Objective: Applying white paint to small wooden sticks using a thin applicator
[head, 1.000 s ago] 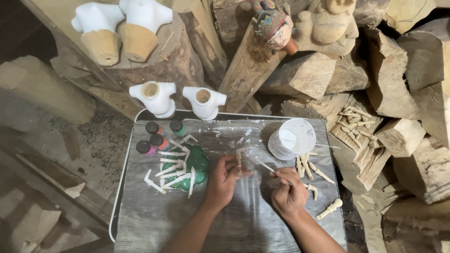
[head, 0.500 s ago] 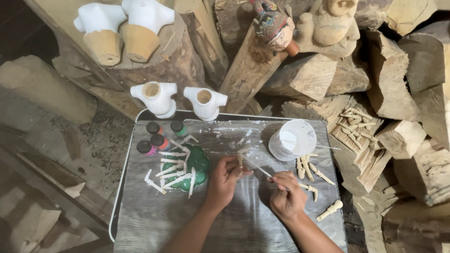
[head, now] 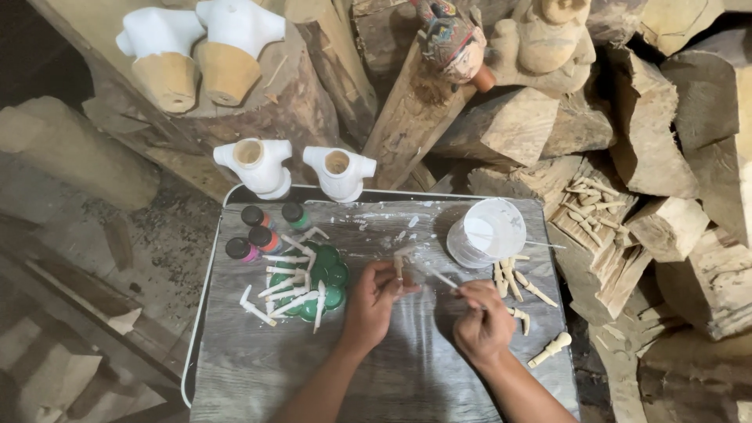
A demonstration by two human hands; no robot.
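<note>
A grey wood-grain tray table (head: 258, 368) carried small paint bottles (head: 252, 233) at ten o'clock, a green palette (head: 329, 276) strewn with white pegs, and a clear tub (head: 487, 232) at two o'clock.

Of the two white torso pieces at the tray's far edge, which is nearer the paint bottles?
The left torso piece; it stands just above the paint bottles, the other farther right.

Grey wood-grain tray (head: 235, 368) — green palette (head: 333, 276), white-painted sticks (head: 294, 301), white cup (head: 487, 231).
</note>
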